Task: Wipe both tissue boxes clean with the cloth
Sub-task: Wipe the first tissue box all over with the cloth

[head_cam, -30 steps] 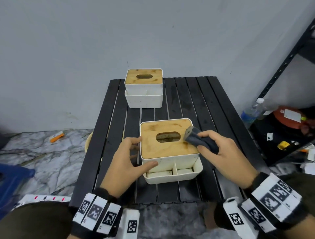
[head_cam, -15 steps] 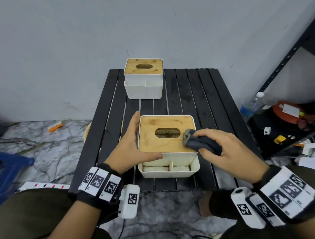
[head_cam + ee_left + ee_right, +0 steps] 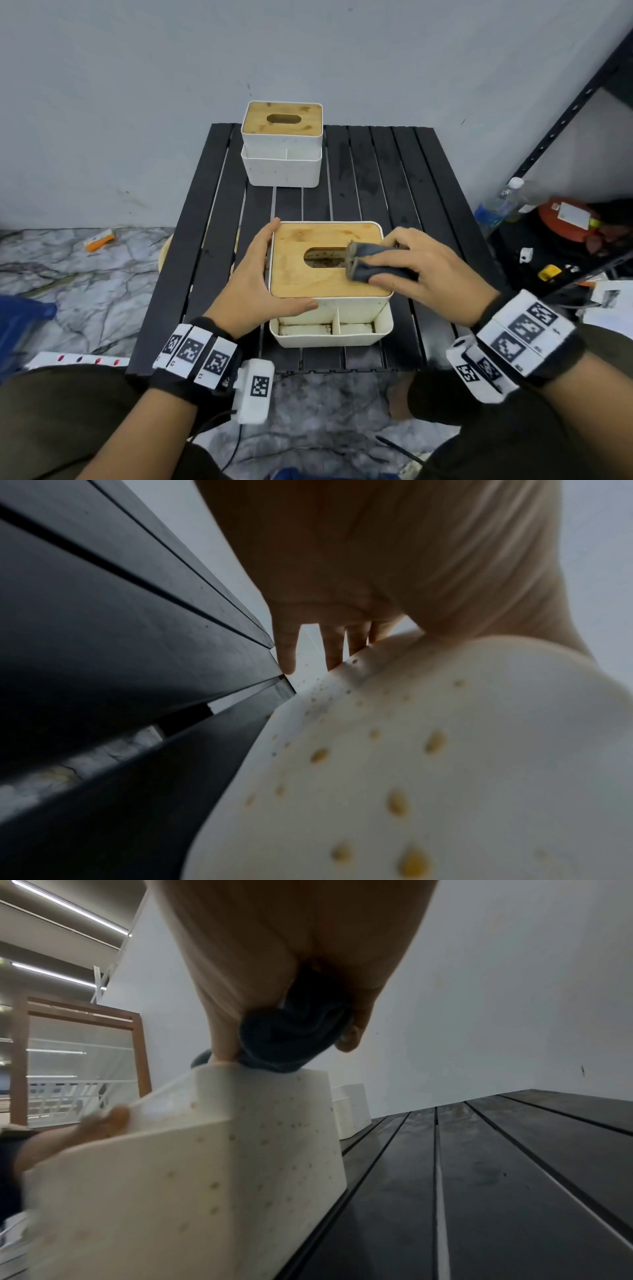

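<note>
On the marble floor at far left lies a small orange and white item (image 3: pixel 99 239), well apart from the black slatted counter (image 3: pixel 370 178). The left hand (image 3: pixel 255 286) rests against the left side of the near tissue box (image 3: pixel 330 310), fingers straight along its left wall and thumb laid across the front face just under the lid; the left wrist view shows the fingers (image 3: pixel 334 645) extended along the white wall, nothing curled round it. The near tissue box stands upright at the front centre of the counter, its wooden lid (image 3: pixel 298 270) level, with an oval slot (image 3: pixel 325 257) in the middle and a divided tray on the near side. Its white walls carry scattered yellowish specks, seen clearly on the near tissue box (image 3: pixel 212 1177) from the right wrist. The far tissue box (image 3: pixel 281 154), of the same pattern, stands upright at the rear edge of the counter, left of centre, against the grey wall, well apart from both hands. The right hand (image 3: pixel 424 274) is clamped on a rolled dark cloth (image 3: pixel 373 262), thumb below and fingers over it, the cloth's free end lying on the lid at the right end of the slot. At far right, beside a black metal rack (image 3: pixel 568 113), a plastic bottle (image 3: pixel 496 205) and a red object (image 3: pixel 568 219) sit among clutter
</note>
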